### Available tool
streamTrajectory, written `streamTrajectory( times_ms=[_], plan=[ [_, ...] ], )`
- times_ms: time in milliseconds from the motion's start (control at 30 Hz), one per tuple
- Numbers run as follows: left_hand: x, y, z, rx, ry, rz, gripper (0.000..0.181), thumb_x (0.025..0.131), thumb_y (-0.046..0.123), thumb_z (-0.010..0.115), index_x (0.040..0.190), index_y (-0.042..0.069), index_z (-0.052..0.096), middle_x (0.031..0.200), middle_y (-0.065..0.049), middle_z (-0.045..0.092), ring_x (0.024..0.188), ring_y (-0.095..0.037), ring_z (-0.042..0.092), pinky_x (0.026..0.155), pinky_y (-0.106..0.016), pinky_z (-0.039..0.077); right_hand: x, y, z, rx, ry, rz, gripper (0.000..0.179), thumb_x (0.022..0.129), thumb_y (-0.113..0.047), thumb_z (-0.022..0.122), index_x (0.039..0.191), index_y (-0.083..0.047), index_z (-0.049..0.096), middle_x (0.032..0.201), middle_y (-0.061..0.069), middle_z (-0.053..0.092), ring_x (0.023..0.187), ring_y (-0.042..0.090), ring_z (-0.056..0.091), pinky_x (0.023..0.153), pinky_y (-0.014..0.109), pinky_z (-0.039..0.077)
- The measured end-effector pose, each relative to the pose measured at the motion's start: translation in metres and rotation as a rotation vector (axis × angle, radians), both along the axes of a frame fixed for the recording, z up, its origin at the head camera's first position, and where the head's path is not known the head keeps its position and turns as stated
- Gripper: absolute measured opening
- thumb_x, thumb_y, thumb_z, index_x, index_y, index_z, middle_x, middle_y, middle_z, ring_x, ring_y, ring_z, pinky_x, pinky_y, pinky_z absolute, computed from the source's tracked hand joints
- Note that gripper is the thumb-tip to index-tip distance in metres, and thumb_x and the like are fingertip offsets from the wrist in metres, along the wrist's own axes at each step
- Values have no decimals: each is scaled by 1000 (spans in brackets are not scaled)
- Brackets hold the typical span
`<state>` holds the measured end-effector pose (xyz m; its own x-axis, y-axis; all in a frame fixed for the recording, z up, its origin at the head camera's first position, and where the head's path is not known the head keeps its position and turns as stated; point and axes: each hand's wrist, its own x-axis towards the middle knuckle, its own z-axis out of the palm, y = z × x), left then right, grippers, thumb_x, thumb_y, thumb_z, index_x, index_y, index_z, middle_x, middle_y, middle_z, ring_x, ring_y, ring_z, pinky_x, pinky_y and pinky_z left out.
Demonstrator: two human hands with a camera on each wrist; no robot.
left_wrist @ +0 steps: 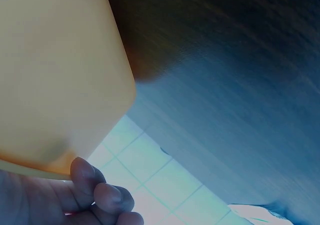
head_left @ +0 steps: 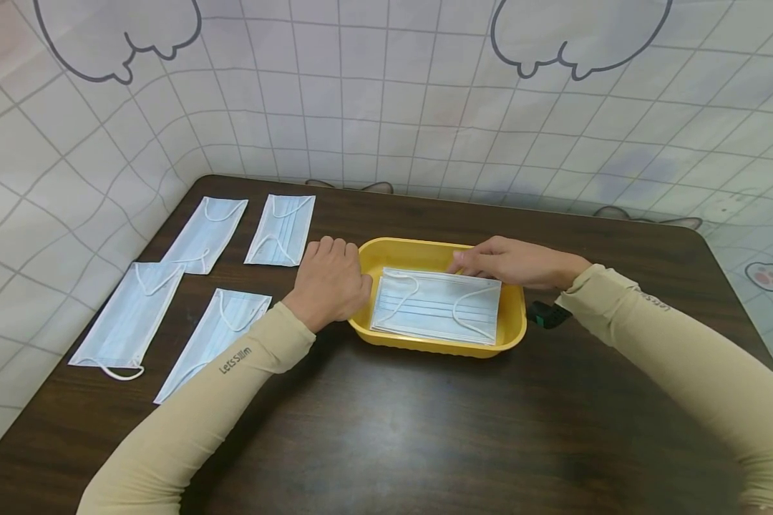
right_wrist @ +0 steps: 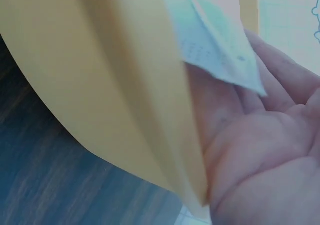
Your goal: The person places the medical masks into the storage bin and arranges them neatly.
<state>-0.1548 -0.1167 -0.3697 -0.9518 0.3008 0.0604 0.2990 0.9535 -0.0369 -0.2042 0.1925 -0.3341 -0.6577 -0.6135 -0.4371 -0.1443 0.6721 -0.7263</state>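
A yellow plastic basket (head_left: 438,350) stands on the dark table and holds a stack of light-blue face masks (head_left: 434,307) with white ear loops. My left hand (head_left: 331,279) grips the basket's left rim; its curled fingertips (left_wrist: 107,195) show beside the rim in the left wrist view. Over the right rim reaches my right hand (head_left: 505,261), its fingers at the stack's far right edge. In the right wrist view a mask corner (right_wrist: 220,50) covers part of those fingers, so whether they pinch it is hidden.
Several single face masks lie on the table's left side: one face mask (head_left: 280,229) near the back, a face mask (head_left: 209,232) overlapping another face mask (head_left: 129,315), and one face mask (head_left: 212,340) partly behind my left sleeve. A grid-patterned cloth (head_left: 386,93) hangs behind the table.
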Motion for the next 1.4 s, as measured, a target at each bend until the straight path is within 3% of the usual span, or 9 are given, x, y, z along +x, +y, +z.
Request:
streamTrajectory(
  times_ms=[100,333,733,1233,1400],
  plan=[
    [0,1,1,-5,-3,0,35,99,31,39,93,1,56,85,-11,52,88,-30,47,86,-43,43,1,2,3,-1,-3,-16,58,108,-55,40,140,-12,63,147,11,62,138,31,59,116,51,46],
    [0,2,1,-19,3,-5,35,99,31,40,92,1,56,84,-11,52,87,-29,47,85,-43,43,1,9,8,-8,7,-39,58,110,-50,39,141,-6,61,143,15,65,134,32,63,111,47,51],
    [-1,3,1,-15,1,-2,33,99,31,41,91,2,56,83,-11,53,86,-30,47,83,-43,43,3,18,10,36,145,-21,49,100,-50,61,132,-13,65,126,7,71,112,23,70,101,41,57],
    [1,6,3,-20,-25,13,36,100,33,41,97,1,56,87,-11,52,90,-30,47,87,-43,42,15,31,18,5,247,-139,46,100,-46,65,130,-13,67,119,9,73,106,24,70,95,40,58],
    [1,7,3,-25,-24,8,35,100,33,41,96,1,56,87,-11,53,90,-30,47,86,-42,42,19,37,18,-4,307,-190,40,101,-43,64,128,-14,68,117,9,74,101,22,71,96,45,58]
  ],
)
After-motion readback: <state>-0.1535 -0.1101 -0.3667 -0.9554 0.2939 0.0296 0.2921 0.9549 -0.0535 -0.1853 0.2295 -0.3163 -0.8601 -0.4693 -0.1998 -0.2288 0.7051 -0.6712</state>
